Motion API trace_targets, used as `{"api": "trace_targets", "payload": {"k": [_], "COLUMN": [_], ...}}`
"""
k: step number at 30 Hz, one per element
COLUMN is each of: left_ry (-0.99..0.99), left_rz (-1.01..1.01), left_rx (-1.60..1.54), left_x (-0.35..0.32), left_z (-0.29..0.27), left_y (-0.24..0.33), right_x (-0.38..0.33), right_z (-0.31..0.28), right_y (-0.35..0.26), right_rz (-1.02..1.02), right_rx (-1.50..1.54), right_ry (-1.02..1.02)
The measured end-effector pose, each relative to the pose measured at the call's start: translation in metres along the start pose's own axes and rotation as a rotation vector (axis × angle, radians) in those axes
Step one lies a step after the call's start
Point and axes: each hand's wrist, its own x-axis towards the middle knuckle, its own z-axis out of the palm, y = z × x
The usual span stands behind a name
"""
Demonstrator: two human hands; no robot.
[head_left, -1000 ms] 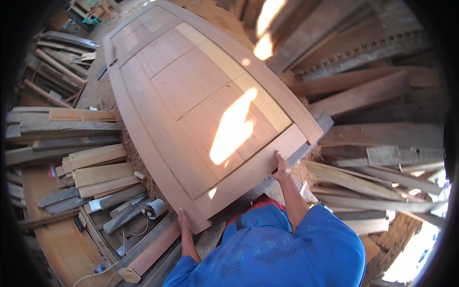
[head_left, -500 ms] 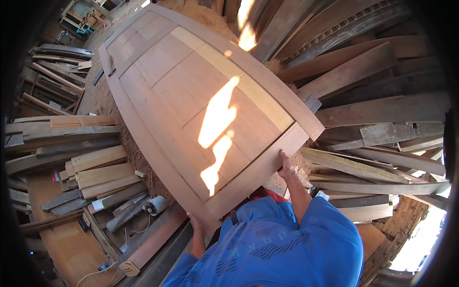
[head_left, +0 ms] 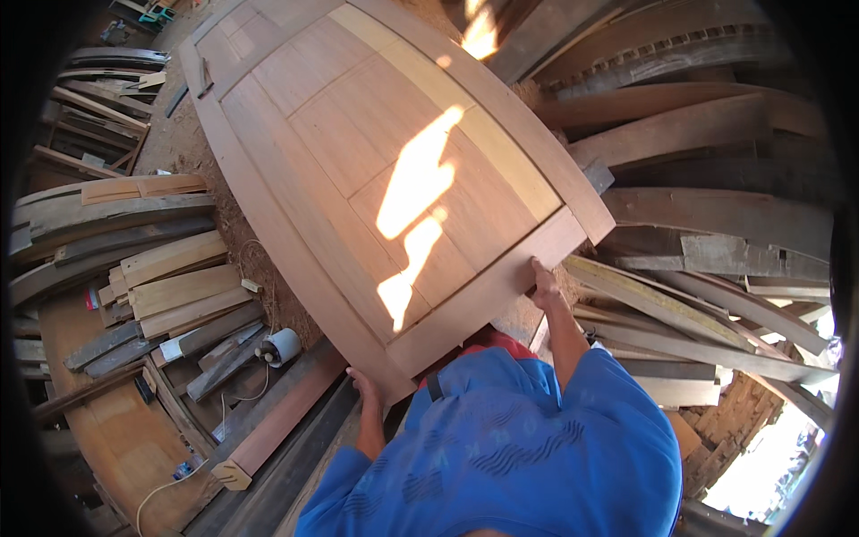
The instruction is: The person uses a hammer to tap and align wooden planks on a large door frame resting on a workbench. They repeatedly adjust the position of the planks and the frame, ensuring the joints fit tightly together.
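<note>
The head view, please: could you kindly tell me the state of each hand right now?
Left hand: holding the wooden panel at its near left corner, fingers partly hidden.
Right hand: holding the panel's near edge, fingers mostly hidden.

Daylight is fairly bright but uneven. Hard-edged sun patches [head_left: 419, 174] lie across the wooden panel [head_left: 335, 143], burnt to white with the grain lost, reaching toward its near edge; a small spot glows near its right edge, and another blown-out streak [head_left: 480, 34] shines beyond that edge at the top. At lower right, a white opening [head_left: 761, 470] glares, its detail washed out. The planks [head_left: 698, 215] along the right sit in dimmer shade with dark gaps. Fisheye distortion bows planks and panel edges, and black vignetting fills the corners. The far upper-left background looks soft.
</note>
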Motion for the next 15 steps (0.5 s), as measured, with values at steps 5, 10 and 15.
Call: {"api": "trace_targets", "payload": {"k": [5,10,15], "left_ry": [-0.173,-0.319,-0.377], "left_rz": [0.081,0.092,0.095], "left_rx": [-0.084,-0.174,-0.195], "left_x": [0.017,0.02,-0.005], "left_z": [-0.001,-0.001,0.006], "left_y": [-0.005,-0.007,0.025], "right_x": [-0.021,-0.065,-0.06], "right_z": [-0.055,-0.056,-0.04], "right_y": [-0.004,0.052,0.1], "right_rz": [-0.263,-0.053,-0.068], "right_rx": [-1.074,-1.434,-1.261], "right_ry": [0.321,0.269,0.379]}}
